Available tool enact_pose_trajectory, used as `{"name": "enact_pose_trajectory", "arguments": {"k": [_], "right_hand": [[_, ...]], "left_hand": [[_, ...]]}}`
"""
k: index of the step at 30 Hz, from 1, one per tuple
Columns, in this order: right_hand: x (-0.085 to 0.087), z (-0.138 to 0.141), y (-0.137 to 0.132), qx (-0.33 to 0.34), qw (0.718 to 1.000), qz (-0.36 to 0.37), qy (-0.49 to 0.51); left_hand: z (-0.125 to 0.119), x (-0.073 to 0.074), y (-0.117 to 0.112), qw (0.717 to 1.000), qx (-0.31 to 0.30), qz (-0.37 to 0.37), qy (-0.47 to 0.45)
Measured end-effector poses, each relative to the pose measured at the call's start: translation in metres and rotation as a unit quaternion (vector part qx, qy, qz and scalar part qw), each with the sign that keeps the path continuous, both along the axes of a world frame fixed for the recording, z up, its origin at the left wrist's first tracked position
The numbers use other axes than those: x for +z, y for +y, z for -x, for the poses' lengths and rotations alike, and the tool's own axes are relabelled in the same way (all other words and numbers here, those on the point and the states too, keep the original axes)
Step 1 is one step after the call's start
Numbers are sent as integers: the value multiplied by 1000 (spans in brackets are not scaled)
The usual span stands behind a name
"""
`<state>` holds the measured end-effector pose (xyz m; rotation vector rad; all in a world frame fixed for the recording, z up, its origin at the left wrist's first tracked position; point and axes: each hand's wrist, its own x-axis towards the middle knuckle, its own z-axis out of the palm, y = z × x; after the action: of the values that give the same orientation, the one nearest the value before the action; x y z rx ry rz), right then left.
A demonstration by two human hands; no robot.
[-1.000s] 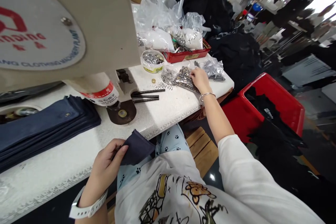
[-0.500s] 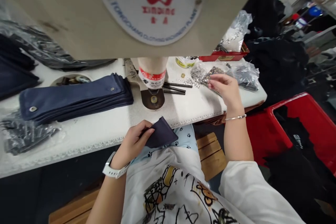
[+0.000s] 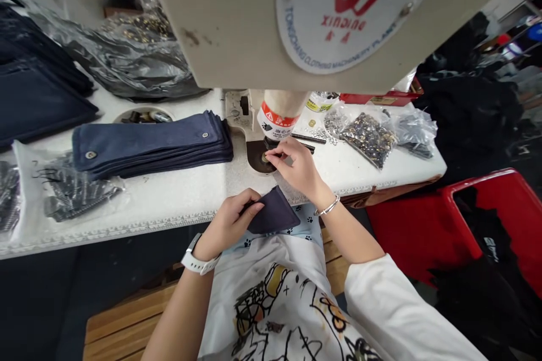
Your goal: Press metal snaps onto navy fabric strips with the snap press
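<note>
My left hand (image 3: pixel 231 223) pinches a dark blue fabric piece (image 3: pixel 273 215) at the white table's front edge (image 3: pixel 161 220), above my lap. My right hand (image 3: pixel 296 166) is at the round metal die (image 3: pixel 258 158) under the press machine's nose (image 3: pixel 275 118). Its thumb and fingers are pinched on a small metal snap part at the die. The beige press machine (image 3: pixel 237 17) fills the top of the view and hides the back of the table.
A stack of dark blue fabric pieces with snaps (image 3: pixel 148 144) lies left of the die. Clear bags of metal snaps (image 3: pixel 368 132) lie to the right, black rods (image 3: pixel 309 138) beside them. More bags (image 3: pixel 71 192) sit at the left. A red bin (image 3: pixel 486 220) stands on the floor right.
My right hand left the bag of snaps on the right and came to the die under the machine. My head turned left. The left hand kept hold of the fabric piece.
</note>
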<state>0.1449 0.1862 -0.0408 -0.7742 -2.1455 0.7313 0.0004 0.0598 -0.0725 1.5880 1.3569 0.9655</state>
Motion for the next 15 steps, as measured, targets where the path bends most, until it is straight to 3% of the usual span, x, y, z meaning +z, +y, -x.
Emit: {"name": "enact_pose_trajectory", "arguments": {"k": [4, 8, 11, 15], "right_hand": [[3, -11, -1, 38, 999, 18, -30], [14, -25, -11, 21, 997, 70, -29], [22, -34, -23, 117, 980, 121, -103], [20, -43, -34, 242, 932, 194, -186]], "left_hand": [[0, 1, 0, 1000, -3, -7, 0], [-2, 5, 1, 1000, -3, -2, -4], [-3, 8, 4, 1000, -17, 1, 0], [-4, 16, 6, 999, -40, -19, 2]]}}
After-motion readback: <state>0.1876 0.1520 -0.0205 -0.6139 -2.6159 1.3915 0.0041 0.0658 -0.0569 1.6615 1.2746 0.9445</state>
